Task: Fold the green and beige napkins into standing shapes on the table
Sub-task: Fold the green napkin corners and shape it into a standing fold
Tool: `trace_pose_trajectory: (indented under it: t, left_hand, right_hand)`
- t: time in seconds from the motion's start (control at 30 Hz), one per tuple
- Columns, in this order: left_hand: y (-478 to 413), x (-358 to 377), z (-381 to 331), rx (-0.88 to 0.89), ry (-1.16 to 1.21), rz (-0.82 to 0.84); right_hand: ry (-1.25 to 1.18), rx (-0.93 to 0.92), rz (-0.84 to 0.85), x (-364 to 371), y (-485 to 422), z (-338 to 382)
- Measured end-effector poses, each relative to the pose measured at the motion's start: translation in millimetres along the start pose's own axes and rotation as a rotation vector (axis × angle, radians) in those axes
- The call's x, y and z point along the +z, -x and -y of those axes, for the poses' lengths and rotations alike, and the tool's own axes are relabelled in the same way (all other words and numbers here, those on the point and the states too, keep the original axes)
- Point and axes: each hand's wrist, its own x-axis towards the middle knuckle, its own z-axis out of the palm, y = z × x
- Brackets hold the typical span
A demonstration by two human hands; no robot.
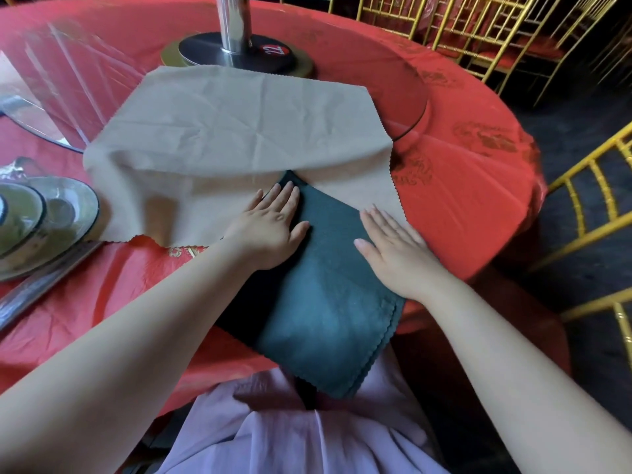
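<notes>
Both hands — left hand (273,230), right hand (393,248) — press flat, fingers straight, on the green napkin (328,302) — soft, limp cloth, probably best pinched at its scalloped corners.

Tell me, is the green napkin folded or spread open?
Folded. The green napkin shows several stacked scalloped edges at its near end, and the left hand and right hand press it flat.
</notes>
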Motion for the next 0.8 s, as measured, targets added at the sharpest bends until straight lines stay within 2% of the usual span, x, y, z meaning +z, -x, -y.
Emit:
trace_pose_trajectory:
  t: [0.2,0.33,0.4,0.6,0.8]
  left_hand:
    - [3,0,-1,0.013,0.006,-0.022]
    - [4,0,-1,0.026,0.017,-0.043]
    - [5,0,0,0.031,0.014,-0.054]
    - [13,-4,3,0.100,0.136,-0.139]
    - [49,-5,29,0.094,0.015,0.022]
  right_hand:
    - [0.090,0.135,0.085,-14,19,-16]
    - [-0.053,-0.097,-0.088,-26,1,27]
    - [-0.094,-0.173,-0.100,-19,-11,49]
    - [-0.018,-0.132,-0.044,6,-22,56]
    - [-0.006,-0.116,-0.025,7,-21,57]
